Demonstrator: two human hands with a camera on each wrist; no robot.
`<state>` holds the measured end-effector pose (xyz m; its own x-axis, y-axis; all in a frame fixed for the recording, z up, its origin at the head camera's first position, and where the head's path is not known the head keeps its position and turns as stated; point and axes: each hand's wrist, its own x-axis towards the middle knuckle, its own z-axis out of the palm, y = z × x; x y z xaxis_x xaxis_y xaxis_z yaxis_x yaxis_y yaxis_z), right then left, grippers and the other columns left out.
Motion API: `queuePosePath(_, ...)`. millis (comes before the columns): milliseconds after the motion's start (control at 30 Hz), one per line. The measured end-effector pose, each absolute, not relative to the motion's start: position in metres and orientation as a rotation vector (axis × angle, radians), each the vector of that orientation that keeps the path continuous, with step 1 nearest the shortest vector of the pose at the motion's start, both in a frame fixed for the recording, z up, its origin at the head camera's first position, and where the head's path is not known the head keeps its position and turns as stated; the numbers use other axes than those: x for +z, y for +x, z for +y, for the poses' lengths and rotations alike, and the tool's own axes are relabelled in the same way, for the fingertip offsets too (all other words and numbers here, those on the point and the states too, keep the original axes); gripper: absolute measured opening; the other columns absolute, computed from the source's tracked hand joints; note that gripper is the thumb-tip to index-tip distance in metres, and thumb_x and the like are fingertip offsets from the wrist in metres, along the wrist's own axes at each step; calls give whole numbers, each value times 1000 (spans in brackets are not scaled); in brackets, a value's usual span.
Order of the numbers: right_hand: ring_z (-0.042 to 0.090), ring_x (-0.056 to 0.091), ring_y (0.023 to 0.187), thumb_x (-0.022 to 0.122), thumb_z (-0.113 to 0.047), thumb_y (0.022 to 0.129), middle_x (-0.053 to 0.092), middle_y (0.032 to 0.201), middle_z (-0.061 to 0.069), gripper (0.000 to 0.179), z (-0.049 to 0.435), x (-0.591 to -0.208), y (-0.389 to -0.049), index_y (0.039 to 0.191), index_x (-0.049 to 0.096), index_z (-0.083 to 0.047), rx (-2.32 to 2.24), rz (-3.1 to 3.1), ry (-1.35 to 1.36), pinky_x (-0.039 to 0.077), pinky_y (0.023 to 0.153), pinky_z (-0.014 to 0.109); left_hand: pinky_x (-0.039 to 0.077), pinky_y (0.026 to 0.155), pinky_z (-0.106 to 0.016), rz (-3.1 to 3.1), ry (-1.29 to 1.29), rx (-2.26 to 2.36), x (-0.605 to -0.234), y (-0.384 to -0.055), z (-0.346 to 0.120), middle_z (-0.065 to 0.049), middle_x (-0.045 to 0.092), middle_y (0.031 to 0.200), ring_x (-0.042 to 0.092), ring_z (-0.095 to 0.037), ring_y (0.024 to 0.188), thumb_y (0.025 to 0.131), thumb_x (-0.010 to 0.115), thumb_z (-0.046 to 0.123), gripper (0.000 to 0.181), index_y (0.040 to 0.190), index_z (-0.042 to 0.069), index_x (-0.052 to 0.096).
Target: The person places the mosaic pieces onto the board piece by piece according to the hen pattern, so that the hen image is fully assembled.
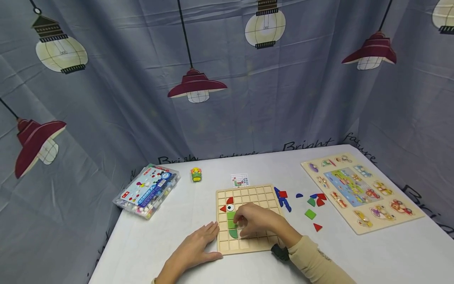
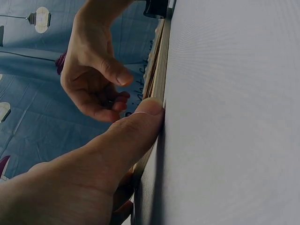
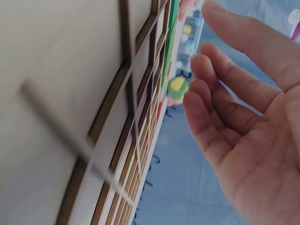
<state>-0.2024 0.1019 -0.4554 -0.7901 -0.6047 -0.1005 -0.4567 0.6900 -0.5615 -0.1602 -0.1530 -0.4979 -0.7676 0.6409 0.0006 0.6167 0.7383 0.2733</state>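
Note:
A wooden grid board [image 1: 244, 244] lies on the white table. In its left columns sit a red quarter-round piece [image 1: 230, 200], a small red triangle [image 1: 222, 208], a white piece with a black dot [image 1: 230, 207], green squares [image 1: 231, 215] and a dark green quarter-round piece [image 1: 233, 234]. My left hand [image 1: 195, 246] rests flat at the board's left edge, its thumb [image 2: 149, 107] touching the front corner. Over the board, beside the green squares, hovers my right hand [image 1: 258, 219]. Its fingers [image 3: 206, 122] are loosely bent with nothing between them in the right wrist view.
Loose blue, red and green pieces [image 1: 310, 214] lie right of the board. A picture card [image 1: 240, 180] is behind it. A wooden puzzle [image 1: 319, 167] fills the far right. A clear bead box [image 1: 147, 191] and a small toy figure [image 1: 196, 174] stand at the left.

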Motion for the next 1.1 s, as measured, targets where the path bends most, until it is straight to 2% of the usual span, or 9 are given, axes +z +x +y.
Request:
queuePosePath(467,14,59,82,86,-13,69,67,90,-3,33,146,-448,-201,98,72,-9,-855,2670,-715,51,70,23,41,112,-46,2828,981,404,-498,-160,-155,-7,45,151,43,-29,140,83,62,66,84,142,7,50)
queuePosePath(1100,11,56,81,86,-15,70,65,89,-4,33,211,-450,-197,98,70,-11,-840,2767,-605,50,69,22,43,109,-48,2820,995,405,-499,-160,-153,-8,46,151,45,-31,138,84,59,67,85,143,7,49)
